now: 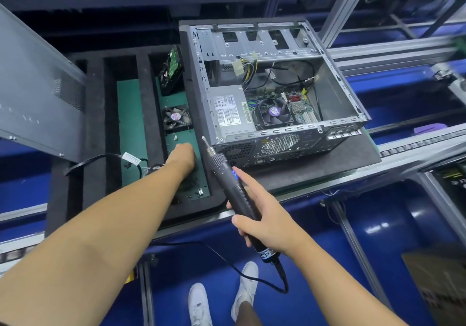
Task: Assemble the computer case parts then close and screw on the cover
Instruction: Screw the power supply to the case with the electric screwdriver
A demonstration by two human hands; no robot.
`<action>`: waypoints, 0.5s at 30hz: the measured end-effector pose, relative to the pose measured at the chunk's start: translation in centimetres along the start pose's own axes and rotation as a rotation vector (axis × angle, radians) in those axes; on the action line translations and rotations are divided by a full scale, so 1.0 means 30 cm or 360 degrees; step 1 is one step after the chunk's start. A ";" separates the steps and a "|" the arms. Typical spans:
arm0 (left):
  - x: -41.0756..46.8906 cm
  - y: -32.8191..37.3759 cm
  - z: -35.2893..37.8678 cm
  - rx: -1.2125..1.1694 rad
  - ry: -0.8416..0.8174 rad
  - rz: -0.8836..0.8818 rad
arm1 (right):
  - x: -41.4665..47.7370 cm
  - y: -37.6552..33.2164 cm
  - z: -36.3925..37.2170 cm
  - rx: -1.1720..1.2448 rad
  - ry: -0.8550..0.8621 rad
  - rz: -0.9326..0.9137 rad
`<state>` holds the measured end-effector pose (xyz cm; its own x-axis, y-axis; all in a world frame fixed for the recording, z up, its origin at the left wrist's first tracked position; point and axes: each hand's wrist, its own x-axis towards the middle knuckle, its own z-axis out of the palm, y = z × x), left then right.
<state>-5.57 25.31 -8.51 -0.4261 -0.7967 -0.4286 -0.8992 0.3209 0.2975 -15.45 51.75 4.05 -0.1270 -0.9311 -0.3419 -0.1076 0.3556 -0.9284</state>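
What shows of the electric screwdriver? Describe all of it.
The electric screwdriver is a slim black corded tool with a ribbed collar, silvery chuck and thin metal bit pointing up and away. A small blue mark sits on its barrel, a label near its base, where a black cord leaves and loops left. It hangs tilted in the air before the computer case; only the right hand grips it, index finger along the barrel.

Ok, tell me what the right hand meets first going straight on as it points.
Probably the loose fan in the foam tray, just past the bit of the electric screwdriver; depth is unclear.
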 end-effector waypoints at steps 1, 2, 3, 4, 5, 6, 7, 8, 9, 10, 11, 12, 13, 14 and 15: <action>0.009 -0.003 -0.022 -0.0178 0.0018 -0.0040 | 0.002 0.004 0.001 0.0008 -0.0001 -0.0006; 0.013 -0.009 -0.041 -0.0451 0.0018 -0.0077 | 0.003 0.010 0.004 0.0020 -0.0002 -0.0015; 0.011 -0.016 -0.057 -0.0829 -0.0014 -0.0102 | 0.004 0.015 0.007 0.0030 0.0000 -0.0025; 0.000 -0.023 -0.073 -0.1238 -0.0060 -0.0103 | 0.005 0.021 0.012 0.0039 0.0005 -0.0034; -0.015 -0.035 -0.091 -0.1610 -0.0104 -0.0078 | 0.005 0.026 0.017 0.0042 0.0013 -0.0043; -0.034 -0.053 -0.110 -0.1897 -0.0143 -0.0047 | 0.006 0.029 0.022 0.0044 0.0023 -0.0054; -0.052 -0.070 -0.128 -0.2111 -0.0188 -0.0031 | 0.006 0.031 0.028 0.0043 0.0035 -0.0068; -0.072 -0.086 -0.143 -0.2291 -0.0244 -0.0011 | 0.005 0.031 0.033 0.0037 0.0048 -0.0080; -0.090 -0.101 -0.155 -0.2438 -0.0314 0.0008 | 0.003 0.031 0.038 0.0015 0.0061 -0.0087; -0.110 -0.114 -0.163 -0.2540 -0.0373 0.0018 | 0.000 0.031 0.044 -0.0021 0.0075 -0.0094; -0.132 -0.125 -0.165 -0.2605 -0.0415 0.0021 | -0.003 0.029 0.050 -0.0070 0.0091 -0.0107; -0.156 -0.133 -0.163 -0.2657 -0.0461 0.0024 | -0.006 0.027 0.057 -0.0116 0.0104 -0.0119; -0.179 -0.136 -0.159 -0.2701 -0.0516 0.0034 | -0.009 0.024 0.063 -0.0162 0.0119 -0.0132; -0.203 -0.135 -0.157 -0.2737 -0.0575 0.0056 | -0.011 0.021 0.067 -0.0195 0.0132 -0.0142; -0.224 -0.130 -0.156 -0.2760 -0.0618 0.0082 | -0.015 0.018 0.072 -0.0230 0.0141 -0.0159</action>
<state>1.26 27.03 -2.79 -0.6754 -0.5666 -0.4721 0.1314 -0.7223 0.6790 -13.31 52.19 3.40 -0.1942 -0.9539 -0.2288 -0.2635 0.2754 -0.9245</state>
